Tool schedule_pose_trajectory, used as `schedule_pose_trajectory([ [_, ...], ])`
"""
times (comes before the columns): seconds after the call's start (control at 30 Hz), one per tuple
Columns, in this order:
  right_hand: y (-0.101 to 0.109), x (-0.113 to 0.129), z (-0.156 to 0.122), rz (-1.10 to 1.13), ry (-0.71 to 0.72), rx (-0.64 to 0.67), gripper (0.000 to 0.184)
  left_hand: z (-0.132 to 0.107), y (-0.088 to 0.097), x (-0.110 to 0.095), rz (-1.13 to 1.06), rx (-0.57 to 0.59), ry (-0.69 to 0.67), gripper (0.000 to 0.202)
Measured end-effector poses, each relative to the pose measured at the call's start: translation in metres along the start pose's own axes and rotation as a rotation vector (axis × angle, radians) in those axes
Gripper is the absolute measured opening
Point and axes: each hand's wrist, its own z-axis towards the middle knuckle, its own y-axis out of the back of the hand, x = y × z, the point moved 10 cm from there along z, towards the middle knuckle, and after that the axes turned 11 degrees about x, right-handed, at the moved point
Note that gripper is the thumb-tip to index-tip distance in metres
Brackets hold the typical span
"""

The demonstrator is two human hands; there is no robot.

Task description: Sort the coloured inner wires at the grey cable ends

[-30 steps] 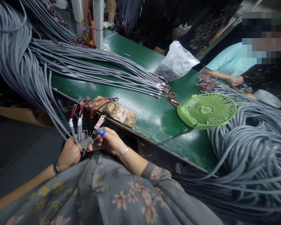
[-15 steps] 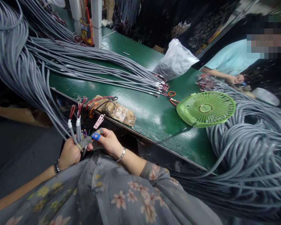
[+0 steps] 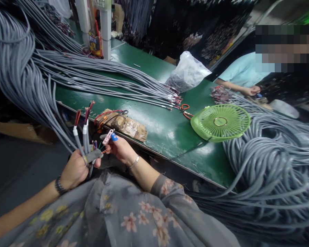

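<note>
My left hand is closed around several grey cable ends whose stripped coloured wires stick up above the fist. A grey sleeve covers one finger of that hand. My right hand sits just to the right, fingers pinched on thin coloured wires that come out of the held cables. A blue cap covers one right fingertip, beside a small pink tag. Both hands hover below the near edge of the green table.
Long grey cables lie across the table and hang in a thick bundle at left. A green fan, a taped brown block, a plastic bag and a cable heap are nearby. Another person's hand works at far right.
My right hand has lifted a little and drawn away from the left, the blue-capped finger rising toward the pink tag. The left hand keeps its hold on the cables.
</note>
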Motion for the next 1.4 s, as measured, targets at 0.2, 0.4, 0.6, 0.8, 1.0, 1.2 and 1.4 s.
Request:
schedule_pose_trajectory([
  [0.2, 0.019, 0.019, -0.003, -0.205, 0.214, -0.241, 0.061, 0.009, -0.003, -0.002, 0.016, -0.004, -0.026, 0.039],
  [0.4, 0.007, 0.000, 0.013, 0.085, 0.058, -0.110, 0.058, 0.012, -0.007, 0.003, 0.004, 0.004, -0.009, 0.037],
  [0.6, 0.008, -0.003, 0.015, 0.238, 0.079, -0.172, 0.045, 0.009, -0.010, 0.012, 0.026, 0.025, 0.052, 0.045],
  [0.8, 0.000, -0.008, 0.008, 0.235, -0.031, -0.079, 0.055, 0.003, -0.002, 0.009, 0.045, -0.009, -0.002, 0.045],
  [1.0, 0.001, -0.001, 0.003, 0.213, 0.013, -0.059, 0.038, -0.008, 0.001, 0.001, 0.016, -0.077, -0.009, 0.037],
  [1.2, 0.009, 0.007, 0.001, 0.017, 0.156, -0.103, 0.049, -0.007, 0.003, -0.004, -0.053, -0.142, -0.018, 0.031],
  [1.4, 0.015, 0.008, 0.005, -0.082, 0.209, -0.120, 0.057, 0.000, 0.006, 0.007, -0.064, -0.149, -0.013, 0.029],
])
